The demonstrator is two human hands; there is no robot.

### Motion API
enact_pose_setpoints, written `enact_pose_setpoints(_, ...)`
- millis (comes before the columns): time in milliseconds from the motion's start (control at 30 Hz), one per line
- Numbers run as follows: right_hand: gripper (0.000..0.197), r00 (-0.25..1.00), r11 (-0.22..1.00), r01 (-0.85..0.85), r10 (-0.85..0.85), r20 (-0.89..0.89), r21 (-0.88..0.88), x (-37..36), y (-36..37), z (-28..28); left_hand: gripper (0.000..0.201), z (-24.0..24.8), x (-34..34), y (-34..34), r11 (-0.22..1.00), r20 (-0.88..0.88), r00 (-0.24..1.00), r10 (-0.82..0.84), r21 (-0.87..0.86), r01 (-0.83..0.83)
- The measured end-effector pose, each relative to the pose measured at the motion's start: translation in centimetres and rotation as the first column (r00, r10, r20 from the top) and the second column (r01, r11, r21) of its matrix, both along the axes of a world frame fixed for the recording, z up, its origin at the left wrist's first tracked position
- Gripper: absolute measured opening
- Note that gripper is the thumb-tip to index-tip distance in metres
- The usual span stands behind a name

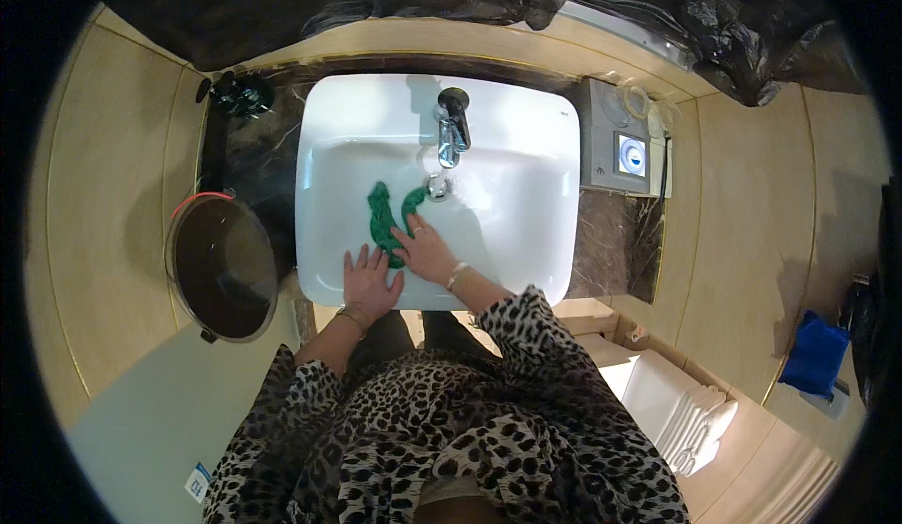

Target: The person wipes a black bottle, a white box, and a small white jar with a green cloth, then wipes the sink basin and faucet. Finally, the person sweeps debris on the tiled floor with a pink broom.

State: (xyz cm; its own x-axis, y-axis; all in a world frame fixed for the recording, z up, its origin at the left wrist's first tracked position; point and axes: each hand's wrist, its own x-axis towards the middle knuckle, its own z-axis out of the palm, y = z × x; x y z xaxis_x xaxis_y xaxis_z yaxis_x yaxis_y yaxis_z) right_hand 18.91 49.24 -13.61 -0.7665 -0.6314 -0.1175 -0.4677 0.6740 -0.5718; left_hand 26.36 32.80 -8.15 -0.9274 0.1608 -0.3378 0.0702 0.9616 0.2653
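A wet-looking green cloth [381,216] lies twisted in a curve on the floor of the white sink [526,233]. My left hand [369,284] is spread flat at the sink's near side, its fingertips at the cloth's near end. My right hand [427,251] reaches over the cloth's right part with fingers stretched out and touching it; its palm side is hidden. Beyond the cloth's right tip sits the round metal drain [438,187], below the chrome faucet [451,129].
Left of the sink stands a brown bin [224,270]; a dark object [241,94] lies behind it on the dark marble counter [254,162]. At right are a grey box [601,139] with a lit screen, folded white towels [697,425] lower down, and a blue pouch [816,353] on the wall.
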Motion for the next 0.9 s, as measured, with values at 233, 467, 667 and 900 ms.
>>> enact_pose_setpoints(233, 0.051, 0.966, 0.911, 0.198, -0.12, -0.229, 0.36, -3.6, 5.7, -2.0, 0.055, 0.2, 0.4, -0.1, 0.999, 0.029, 0.999, 0.023, 0.023, -0.024)
enact_pose_setpoints(467, 0.059, 0.901, 0.78, 0.433, -0.397, -0.178, 0.452, -7.0, -1.0, -3.7, 0.055, 0.3, 0.2, 0.0, 1.0, 0.031, 0.999, 0.014, 0.012, -0.015)
enact_pose_setpoints(667, 0.049, 0.993, 0.994, 0.109, -0.11, -0.038, -0.021, -6.8, -8.9, -2.5, 0.058, 0.4, 0.1, -0.2, 0.996, -0.137, 0.988, 0.065, 0.063, -0.056)
enact_pose_setpoints(900, 0.037, 0.977, 0.984, -0.148, 0.161, 0.139, -0.096, -3.5, 0.7, -2.0, 0.063, 0.5, 0.1, 0.0, 0.991, -0.117, 0.986, 0.117, 0.084, -0.108)
